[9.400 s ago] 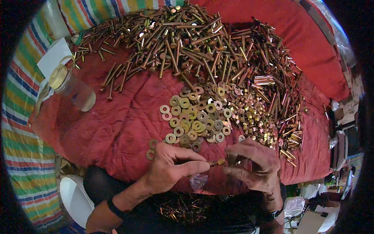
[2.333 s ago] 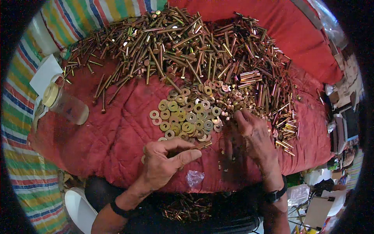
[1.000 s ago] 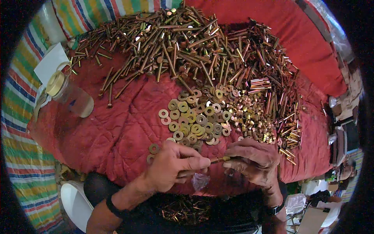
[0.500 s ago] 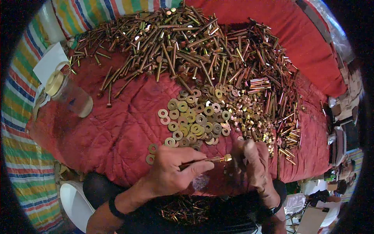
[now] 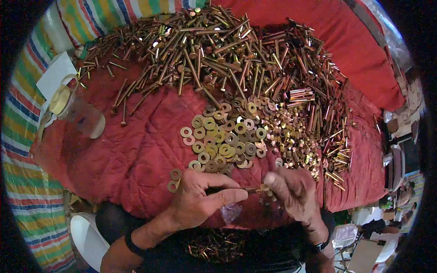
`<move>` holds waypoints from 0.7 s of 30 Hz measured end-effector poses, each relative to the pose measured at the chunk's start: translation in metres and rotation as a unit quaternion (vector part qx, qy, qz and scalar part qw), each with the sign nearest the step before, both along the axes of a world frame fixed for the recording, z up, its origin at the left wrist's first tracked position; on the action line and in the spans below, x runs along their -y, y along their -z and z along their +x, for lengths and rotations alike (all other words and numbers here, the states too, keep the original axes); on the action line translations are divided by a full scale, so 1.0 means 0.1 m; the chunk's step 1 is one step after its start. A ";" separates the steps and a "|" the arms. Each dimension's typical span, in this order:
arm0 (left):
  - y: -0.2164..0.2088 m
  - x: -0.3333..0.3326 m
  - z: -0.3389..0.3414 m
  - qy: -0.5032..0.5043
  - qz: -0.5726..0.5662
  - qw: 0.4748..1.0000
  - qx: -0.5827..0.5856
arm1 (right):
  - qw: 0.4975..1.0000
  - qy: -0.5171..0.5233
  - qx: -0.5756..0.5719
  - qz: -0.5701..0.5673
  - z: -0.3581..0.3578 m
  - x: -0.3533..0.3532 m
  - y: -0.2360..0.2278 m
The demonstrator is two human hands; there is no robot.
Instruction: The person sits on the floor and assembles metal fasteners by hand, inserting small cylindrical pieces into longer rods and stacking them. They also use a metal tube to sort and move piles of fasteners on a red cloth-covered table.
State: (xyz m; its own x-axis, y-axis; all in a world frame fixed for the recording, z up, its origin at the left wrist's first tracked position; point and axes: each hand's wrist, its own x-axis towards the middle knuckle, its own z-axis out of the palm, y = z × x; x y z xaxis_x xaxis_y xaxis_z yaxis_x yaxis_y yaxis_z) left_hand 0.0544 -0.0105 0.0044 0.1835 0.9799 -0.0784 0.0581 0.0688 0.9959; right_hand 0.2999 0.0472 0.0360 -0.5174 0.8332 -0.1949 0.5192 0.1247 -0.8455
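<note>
My left hand (image 5: 200,198) is closed, with thumb and forefinger pinching a bolt (image 5: 253,188) that points to the right. At the bolt's tip sits a small brass-coloured nut (image 5: 264,187). My right hand (image 5: 293,193) is closed around that end, its thumb and fingertips on the nut; part of the nut is hidden by them. Just beyond both hands lies a spread of flat washers (image 5: 225,149), with two of them (image 5: 174,179) beside my left hand. A heap of small shiny nuts (image 5: 293,141) lies beyond my right hand.
A large heap of long bolts (image 5: 205,50) covers the far side of the red quilted cloth (image 5: 141,150). Thin metal tubes (image 5: 318,113) lie at the right. A clear jar with a yellowish lid (image 5: 82,113) stands at the left. A clear plastic scrap (image 5: 231,212) lies near my left wrist.
My right hand was blurred and apart from the bolt's end; it has come left onto the nut. My left hand keeps its pinch on the bolt.
</note>
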 end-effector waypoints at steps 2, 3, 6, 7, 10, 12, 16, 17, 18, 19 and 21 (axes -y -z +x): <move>0.00 0.00 0.00 -0.003 0.001 1.000 0.024 | 0.991 0.087 -0.008 -0.100 -0.01 0.02 -0.04; 0.00 -0.01 -0.01 -0.008 0.013 0.999 0.030 | 0.991 0.094 -0.055 -0.075 -0.03 0.03 -0.05; 0.01 -0.03 -0.05 -0.012 -0.012 0.998 0.057 | 0.987 0.027 -0.096 0.125 -0.08 -0.02 -0.07; 0.01 -0.03 -0.06 -0.013 -0.025 0.997 0.072 | 0.981 -0.010 -0.109 0.158 -0.10 -0.05 -0.05; 0.03 -0.03 -0.05 -0.013 -0.031 0.997 0.076 | 0.967 -0.074 -0.080 0.232 -0.11 -0.08 -0.01; 0.05 -0.03 0.00 -0.008 -0.029 0.997 0.078 | 0.962 -0.087 -0.042 0.254 -0.07 -0.05 -0.02; 0.08 -0.03 0.04 -0.008 -0.030 0.995 0.091 | 0.985 0.089 -0.099 -0.110 -0.04 0.02 -0.08; 0.08 -0.03 0.03 -0.008 -0.036 0.995 0.096 | 0.994 0.062 -0.095 0.001 -0.06 0.01 -0.08; 0.07 -0.03 0.01 -0.011 -0.025 0.994 0.101 | 0.989 0.034 -0.090 0.113 -0.07 0.01 -0.08; 0.07 -0.04 0.00 -0.009 -0.036 0.995 0.095 | 0.973 0.014 -0.045 0.226 -0.08 -0.01 -0.08; 0.07 -0.05 -0.02 -0.009 -0.033 0.997 0.073 | 0.974 -0.028 -0.072 0.213 -0.09 -0.04 -0.07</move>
State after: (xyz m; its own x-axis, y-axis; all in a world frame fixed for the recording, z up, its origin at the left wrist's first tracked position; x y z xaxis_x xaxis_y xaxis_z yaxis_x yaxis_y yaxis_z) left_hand 0.0522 -0.0055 -0.0021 0.1800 0.9767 -0.1167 -0.0896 0.1344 0.9869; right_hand 0.2910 0.0510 0.0428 -0.5608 0.7924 0.2401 0.3808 0.5043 -0.7750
